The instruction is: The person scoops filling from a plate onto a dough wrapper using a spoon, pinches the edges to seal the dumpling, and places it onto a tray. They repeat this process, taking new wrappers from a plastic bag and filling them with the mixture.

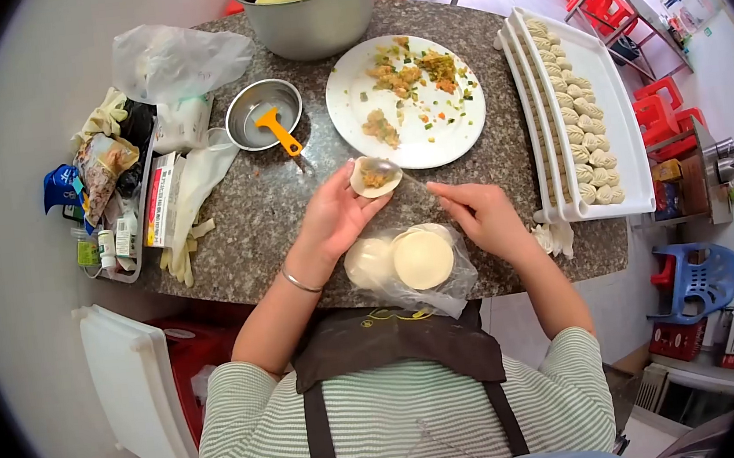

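My left hand (pixel 331 217) holds a round dumpling wrapper (pixel 372 191) in its fingers, with a small mound of filling (pixel 377 175) on it. In my right hand (pixel 487 217) is the handle of a slim metal utensil (pixel 412 178), whose far end reaches the filling; its exact shape is blurred. Below both hands, stacked dumpling wrappers (pixel 423 259) lie on a clear plastic bag (pixel 453 296). A white plate (pixel 439 147) with scattered filling sits just beyond my hands.
Stacked white trays (pixel 629 151) of pleated dumplings stand at the right. A large metal pot (pixel 312 27) of filling is at the back. Left of the plate is a metal bowl (pixel 237 122) with an orange-handled scraper (pixel 278 130). A crowded basket (pixel 136 267) occupies the left edge.
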Action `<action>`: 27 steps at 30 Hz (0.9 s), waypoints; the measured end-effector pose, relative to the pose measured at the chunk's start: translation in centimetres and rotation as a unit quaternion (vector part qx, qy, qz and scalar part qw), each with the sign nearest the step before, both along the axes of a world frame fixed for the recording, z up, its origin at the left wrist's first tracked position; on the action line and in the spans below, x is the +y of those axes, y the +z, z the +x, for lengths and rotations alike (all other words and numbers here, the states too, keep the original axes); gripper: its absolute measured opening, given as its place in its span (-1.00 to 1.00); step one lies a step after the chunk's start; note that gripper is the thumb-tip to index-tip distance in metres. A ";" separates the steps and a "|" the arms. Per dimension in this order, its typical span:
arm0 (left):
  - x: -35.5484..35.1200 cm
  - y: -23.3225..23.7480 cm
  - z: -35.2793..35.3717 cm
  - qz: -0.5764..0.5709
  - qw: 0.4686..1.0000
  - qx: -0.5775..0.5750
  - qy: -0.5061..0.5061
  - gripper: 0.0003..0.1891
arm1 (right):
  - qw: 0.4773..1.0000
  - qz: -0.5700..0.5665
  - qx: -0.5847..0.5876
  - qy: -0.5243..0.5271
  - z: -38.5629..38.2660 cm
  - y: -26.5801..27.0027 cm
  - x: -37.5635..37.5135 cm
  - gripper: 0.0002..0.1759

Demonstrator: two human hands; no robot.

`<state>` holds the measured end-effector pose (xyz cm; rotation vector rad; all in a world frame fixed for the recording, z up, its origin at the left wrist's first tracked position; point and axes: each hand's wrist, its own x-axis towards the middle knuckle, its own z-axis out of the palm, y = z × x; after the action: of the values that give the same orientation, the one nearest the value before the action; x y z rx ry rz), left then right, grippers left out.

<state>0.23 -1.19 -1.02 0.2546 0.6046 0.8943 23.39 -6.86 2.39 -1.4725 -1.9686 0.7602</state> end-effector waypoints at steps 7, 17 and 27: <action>0.0 1.3 -0.2 0.080 0.996 0.027 -0.001 -0.54 | 1.000 0.016 -0.013 0.007 0.3 0.5 -0.3 -0.65; -0.9 0.6 -1.5 0.129 0.986 0.090 0.048 -0.52 | 0.994 -0.034 0.028 -0.102 2.0 -0.5 0.3 -0.69; 1.2 3.1 2.7 0.265 0.952 0.140 0.057 -0.57 | 0.979 0.171 -0.005 -0.107 0.3 -1.1 5.2 -0.79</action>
<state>2.94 -0.02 2.09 0.8498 0.6348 1.1344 23.73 -1.67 1.26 -1.4444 -1.8006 0.3026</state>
